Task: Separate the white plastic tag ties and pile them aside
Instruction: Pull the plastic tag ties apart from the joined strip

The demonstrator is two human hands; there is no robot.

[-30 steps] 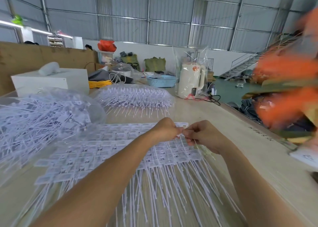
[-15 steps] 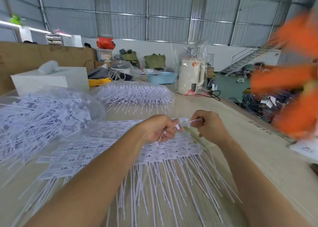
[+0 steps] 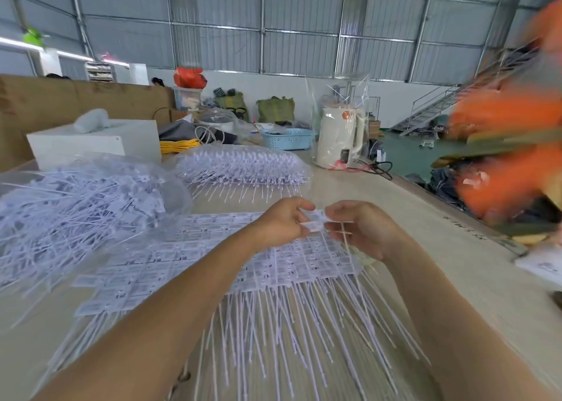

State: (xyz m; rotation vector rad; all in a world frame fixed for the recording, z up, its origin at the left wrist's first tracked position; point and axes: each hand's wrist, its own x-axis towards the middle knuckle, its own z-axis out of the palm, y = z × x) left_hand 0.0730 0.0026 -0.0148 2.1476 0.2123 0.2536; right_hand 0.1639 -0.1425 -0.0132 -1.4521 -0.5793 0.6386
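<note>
Left hand (image 3: 281,224) and right hand (image 3: 362,228) each pinch a white tag tie (image 3: 311,225) (tails trailing toward the viewer) above the joined sheet (image 3: 213,257) on the surface (image 3: 441,248).

The tag ties (image 3: 213,267) are white with dark printed marks on their heads. The table (image 3: 441,248) is pale beige. The basket (image 3: 289,139) is light blue, the cable coil (image 3: 178,146) yellow, the kettle (image 3: 339,139) cream.
</note>
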